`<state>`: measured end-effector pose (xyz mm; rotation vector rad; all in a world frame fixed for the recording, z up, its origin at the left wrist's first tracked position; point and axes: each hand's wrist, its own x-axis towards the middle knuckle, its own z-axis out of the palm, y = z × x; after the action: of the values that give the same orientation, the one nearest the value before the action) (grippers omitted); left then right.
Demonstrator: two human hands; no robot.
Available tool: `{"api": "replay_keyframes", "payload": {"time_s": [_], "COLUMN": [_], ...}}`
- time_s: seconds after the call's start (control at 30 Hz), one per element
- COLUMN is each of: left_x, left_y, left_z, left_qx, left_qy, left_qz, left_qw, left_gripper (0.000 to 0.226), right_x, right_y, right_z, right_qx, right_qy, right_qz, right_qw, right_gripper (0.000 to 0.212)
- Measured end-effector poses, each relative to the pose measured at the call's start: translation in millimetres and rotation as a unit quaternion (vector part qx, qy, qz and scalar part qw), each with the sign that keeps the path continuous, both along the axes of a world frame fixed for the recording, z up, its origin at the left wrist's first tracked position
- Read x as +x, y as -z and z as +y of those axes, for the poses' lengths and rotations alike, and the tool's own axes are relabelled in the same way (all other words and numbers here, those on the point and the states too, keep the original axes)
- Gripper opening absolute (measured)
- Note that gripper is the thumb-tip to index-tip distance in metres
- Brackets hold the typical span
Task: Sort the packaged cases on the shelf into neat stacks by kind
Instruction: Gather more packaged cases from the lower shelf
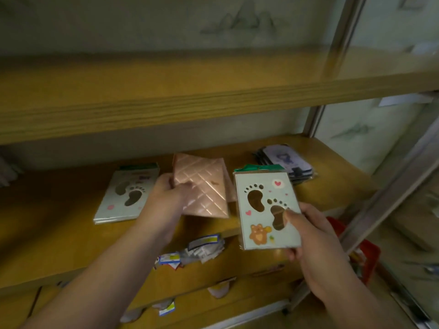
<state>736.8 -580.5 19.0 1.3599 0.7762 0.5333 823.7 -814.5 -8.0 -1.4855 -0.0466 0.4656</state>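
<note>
Altogether two hands show. The right hand [316, 241] pinches one pale footprint case [266, 210] above the shelf [59, 245] edge, thumb on its front. The left hand [166, 195] grips a pink quilted case [202, 188]; how many lie beneath is hidden. One footprint stack [126, 195] lies at left, one dark stack [287, 165] at back right, both blurred, their counts unreadable. Tags [190, 252] hang below.

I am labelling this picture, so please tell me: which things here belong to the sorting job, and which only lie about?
Belong to the job:
- footprint case in right hand
- pink quilted case in left hand
- footprint stack
- dark stack

Only lying about:
- loose labels on the lower shelf
- red basket
</note>
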Motion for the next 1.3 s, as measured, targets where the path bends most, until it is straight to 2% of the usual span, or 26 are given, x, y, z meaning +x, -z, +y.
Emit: {"api": "replay_keyframes", "payload": {"time_s": [0.17, 0.33, 0.43, 0.53, 0.6, 0.77, 1.07, 1.3], "left_x": [43, 52, 48, 42, 36, 1, -107, -149], "left_y": [-3, 13, 21, 26, 29, 25, 34, 29], "left_z": [-3, 2, 5, 7, 7, 2, -5, 21], "left_qx": [0.074, 0.160, 0.265, 0.283, 0.288, 0.365, 0.384, 0.395], "left_qy": [-0.026, -0.050, -0.058, -0.047, -0.038, -0.046, -0.019, -0.029], "left_qz": [0.000, 0.075, 0.170, 0.215, 0.216, 0.185, 0.159, 0.158], "left_qw": [0.997, 0.983, 0.947, 0.933, 0.932, 0.911, 0.910, 0.904], "left_gripper": [0.044, 0.039, 0.046, 0.048, 0.048, 0.049, 0.045, 0.043], "right_x": [27, 40, 42, 43, 42, 32, -8, -28], "right_y": [1, 3, 4, 4, 5, 5, -11, -14], "right_z": [-19, -32, -33, -28, -22, 8, 110, 205], "right_qx": [0.009, 0.004, 0.005, 0.021, 0.022, 0.014, -0.013, -0.081], "right_qy": [-0.043, -0.066, -0.070, -0.053, -0.058, -0.091, -0.210, -0.276], "right_qz": [-0.017, -0.006, 0.011, 0.044, 0.042, 0.011, -0.061, -0.135], "right_qw": [0.999, 0.998, 0.998, 0.997, 0.997, 0.996, 0.976, 0.948], "right_gripper": [0.010, 0.009, 0.009, 0.010, 0.011, 0.006, 0.008, 0.027]}}
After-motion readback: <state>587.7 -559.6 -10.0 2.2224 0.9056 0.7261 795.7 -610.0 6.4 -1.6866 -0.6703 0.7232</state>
